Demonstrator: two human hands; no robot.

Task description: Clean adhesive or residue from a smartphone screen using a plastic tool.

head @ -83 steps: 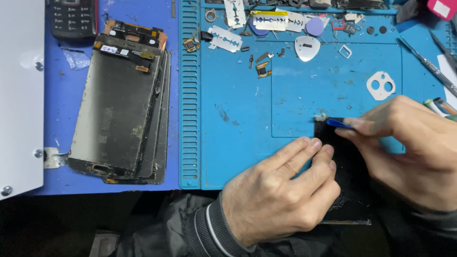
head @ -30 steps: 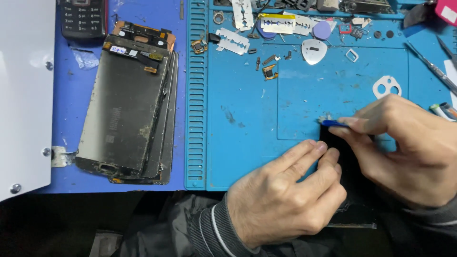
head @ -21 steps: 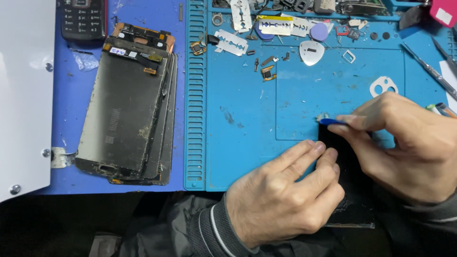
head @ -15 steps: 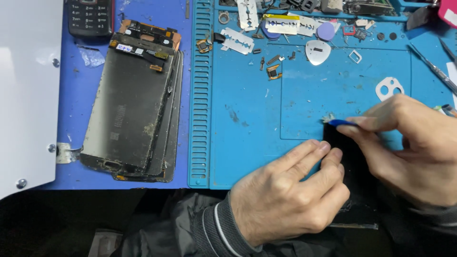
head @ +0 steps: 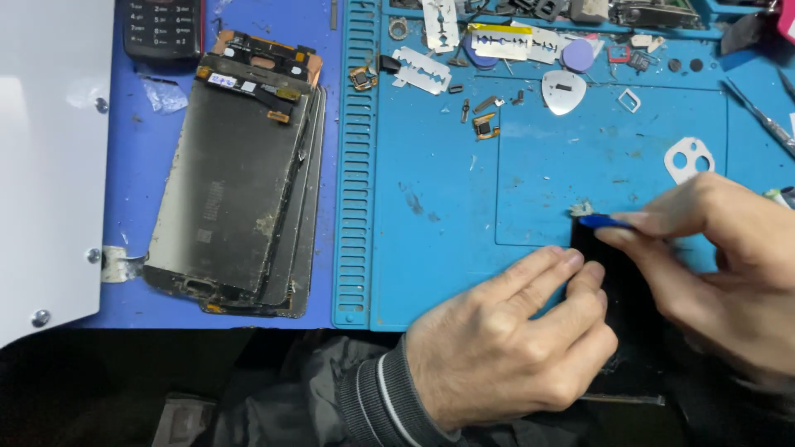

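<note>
A black phone (head: 623,285) lies at the front right of the blue work mat (head: 447,223), mostly covered by my hands. My left hand (head: 513,339) presses down on the phone's left edge with its fingertips. My right hand (head: 720,265) pinches a small blue pry tool (head: 603,221), whose tip sits at the phone's top corner. A bit of debris lies just above that tip.
A stack of old phone screens (head: 240,174) lies to the left on the darker blue surface. A white panel (head: 45,157) is at the far left, a keypad phone (head: 161,29) at the top. Razor blades (head: 420,70), picks, a camera frame (head: 689,159) and small parts litter the mat's back.
The blue tool's tip stays at the phone's top corner with only slight shifts. Both hands keep their hold. The view has shifted a little.
</note>
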